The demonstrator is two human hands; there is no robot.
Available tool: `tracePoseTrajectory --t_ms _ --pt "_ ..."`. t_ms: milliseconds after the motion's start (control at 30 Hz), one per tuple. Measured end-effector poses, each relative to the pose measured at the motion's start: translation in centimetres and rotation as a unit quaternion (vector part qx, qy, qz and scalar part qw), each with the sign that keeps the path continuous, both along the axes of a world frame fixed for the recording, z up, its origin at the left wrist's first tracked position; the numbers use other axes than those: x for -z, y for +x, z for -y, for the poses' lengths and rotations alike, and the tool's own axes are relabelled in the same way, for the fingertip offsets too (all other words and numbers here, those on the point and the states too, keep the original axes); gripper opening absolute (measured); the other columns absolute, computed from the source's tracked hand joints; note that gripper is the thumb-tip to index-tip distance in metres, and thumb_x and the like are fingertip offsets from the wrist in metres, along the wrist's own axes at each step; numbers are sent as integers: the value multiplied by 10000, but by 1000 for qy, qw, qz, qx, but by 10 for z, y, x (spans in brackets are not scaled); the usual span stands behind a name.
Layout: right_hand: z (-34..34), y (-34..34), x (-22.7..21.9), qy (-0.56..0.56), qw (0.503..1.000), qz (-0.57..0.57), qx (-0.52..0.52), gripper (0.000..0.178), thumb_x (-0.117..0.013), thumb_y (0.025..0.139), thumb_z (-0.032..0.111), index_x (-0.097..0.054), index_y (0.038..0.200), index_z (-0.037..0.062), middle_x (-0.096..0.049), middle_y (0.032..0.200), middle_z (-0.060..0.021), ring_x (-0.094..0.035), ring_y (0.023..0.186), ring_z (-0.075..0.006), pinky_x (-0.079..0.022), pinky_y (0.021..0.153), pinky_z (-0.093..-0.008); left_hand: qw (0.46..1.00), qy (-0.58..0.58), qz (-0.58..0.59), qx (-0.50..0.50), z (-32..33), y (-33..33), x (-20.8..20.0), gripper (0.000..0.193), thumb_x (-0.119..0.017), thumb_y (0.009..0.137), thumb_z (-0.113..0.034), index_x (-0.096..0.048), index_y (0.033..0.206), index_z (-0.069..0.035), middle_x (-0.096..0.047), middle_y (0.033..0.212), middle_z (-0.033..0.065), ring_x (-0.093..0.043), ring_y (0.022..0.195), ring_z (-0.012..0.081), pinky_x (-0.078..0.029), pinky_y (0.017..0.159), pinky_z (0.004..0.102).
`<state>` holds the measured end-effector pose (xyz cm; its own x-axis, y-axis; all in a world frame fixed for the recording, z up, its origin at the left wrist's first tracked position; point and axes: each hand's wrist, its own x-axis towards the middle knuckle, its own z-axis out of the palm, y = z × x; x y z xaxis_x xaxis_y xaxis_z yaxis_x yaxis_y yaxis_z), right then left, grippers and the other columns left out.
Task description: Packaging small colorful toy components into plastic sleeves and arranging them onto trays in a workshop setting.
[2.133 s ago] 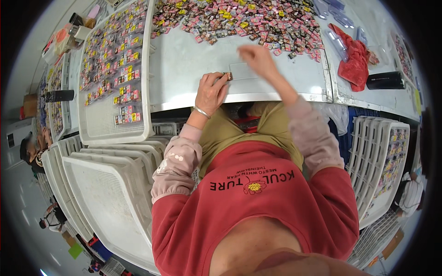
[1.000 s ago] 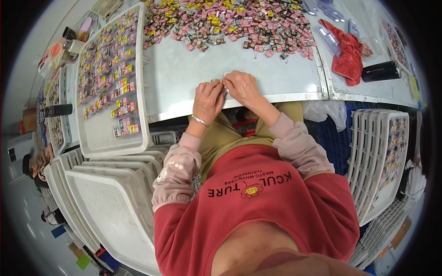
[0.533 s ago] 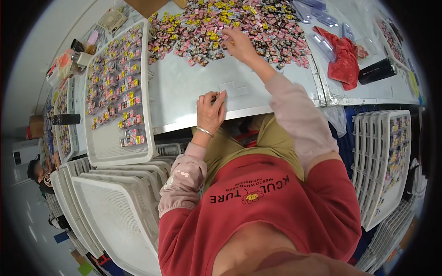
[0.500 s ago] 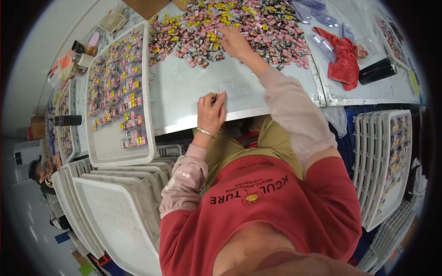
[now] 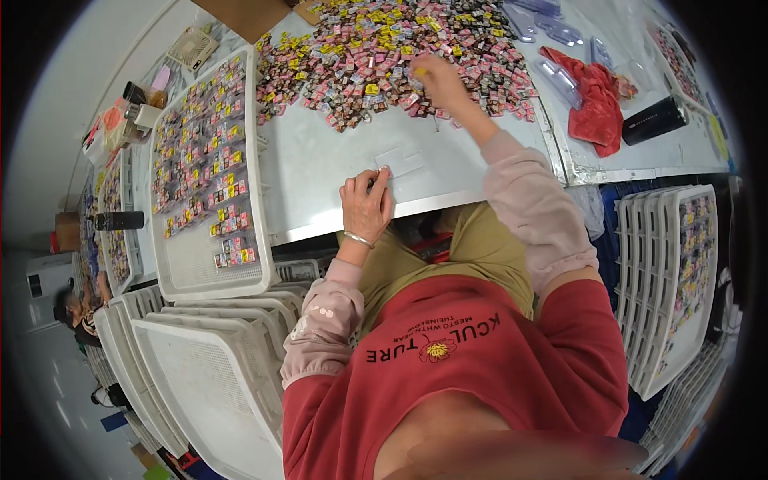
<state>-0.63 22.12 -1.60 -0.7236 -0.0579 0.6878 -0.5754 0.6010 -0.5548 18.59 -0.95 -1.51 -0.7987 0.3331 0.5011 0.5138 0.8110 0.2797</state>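
Observation:
My left hand [image 5: 366, 202] rests near the table's front edge, its fingers closed on the near left corner of a flat clear plastic tray [image 5: 406, 160]. A tiny pink piece [image 5: 386, 170] shows at those fingertips. Farther out, my right hand [image 5: 442, 82] is over the near part of a wide heap of small pink, yellow and dark printed pieces [image 5: 352, 76]. A small yellow piece [image 5: 420, 72] shows in its pinched fingertips, slightly blurred.
On the left, a white plastic crate [image 5: 210, 272] holds rows of filled clear packs. Stacked white crates [image 5: 208, 360] stand below it, and more [image 5: 652, 264] at right. A red cloth [image 5: 594, 112], a black bottle [image 5: 656, 120] and clear plastic trays [image 5: 560, 84] lie at the right.
My right hand has moved to the right and slightly nearer over the heap, and yellow now shows at its fingertips. My left hand stays at the clear tray.

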Motion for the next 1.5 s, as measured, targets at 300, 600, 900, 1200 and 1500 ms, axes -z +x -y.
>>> tracePoseTrajectory --t_ms 300,600,900,1200,1500 --pt "22 -37 -3 226 970 95 -12 192 -602 777 107 -683 948 75 -630 1079 -171 -631 916 -349 -515 770 -432 1000 21 6 10 -2 1 2 423 -622 714 -41 -641 1131 -106 -573 1037 64 -499 859 258 -405 769 367" --pt "-6 -36 31 328 944 31 -39 306 -631 765 53 -605 1070 67 -579 961 -136 -600 928 -312 -507 773 -405 998 52 5 24 3 -4 3 434 -640 717 -96 -597 1148 -90 -580 1085 84 -508 919 277 -404 805 380" --pt "-29 20 -9 110 986 120 -31 185 -622 861 180 -666 969 36 -657 915 -109 -631 811 -231 -498 704 -317 999 40 16 -17 6 7 -1 432 -658 744 -172 -584 1161 -86 -533 1195 111 -487 1061 298 -371 894 400" --pt "8 123 -18 -244 749 585 -194 203 -690 841 169 -675 958 4 -668 788 -56 -627 647 -87 -481 502 -198 999 -16 16 37 3 4 -1 376 -652 771 -195 -606 1139 -133 -572 1206 5 -498 1064 243 -337 897 382" --pt "24 126 -21 -266 740 583 -206 206 -684 845 152 -662 979 -3 -670 807 -64 -627 651 -91 -491 505 -201 988 125 35 -80 8 -7 1 260 -640 773 -115 -654 1032 -106 -623 1031 36 -523 958 238 -358 863 363"
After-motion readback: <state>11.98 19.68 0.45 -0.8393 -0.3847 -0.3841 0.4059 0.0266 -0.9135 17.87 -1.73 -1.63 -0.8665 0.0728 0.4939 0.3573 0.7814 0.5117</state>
